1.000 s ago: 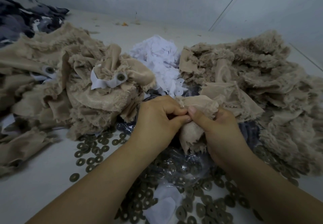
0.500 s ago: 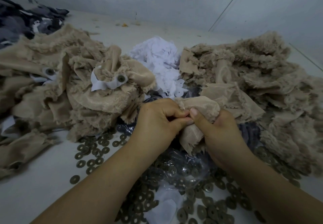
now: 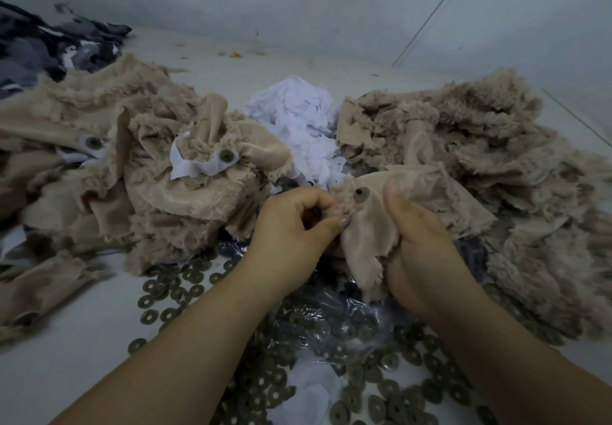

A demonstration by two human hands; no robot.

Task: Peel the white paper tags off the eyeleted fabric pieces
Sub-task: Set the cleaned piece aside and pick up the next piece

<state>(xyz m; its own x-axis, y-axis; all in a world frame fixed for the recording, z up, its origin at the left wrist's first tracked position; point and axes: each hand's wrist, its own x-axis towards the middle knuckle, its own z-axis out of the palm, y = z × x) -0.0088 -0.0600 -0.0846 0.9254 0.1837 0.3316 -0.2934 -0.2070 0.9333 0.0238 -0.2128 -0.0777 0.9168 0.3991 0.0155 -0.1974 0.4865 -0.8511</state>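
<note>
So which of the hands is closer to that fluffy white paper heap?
Left. The left hand lies just below the white paper heap; the right hand sits lower, off to its right.

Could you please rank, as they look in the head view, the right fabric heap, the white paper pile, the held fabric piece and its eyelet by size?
1. Right fabric heap, clearly largest.
2. and 3. White paper pile and held fabric piece: look alike, and the piece is nearer the camera, so unranked.
4. Eyelet, smallest.
</note>
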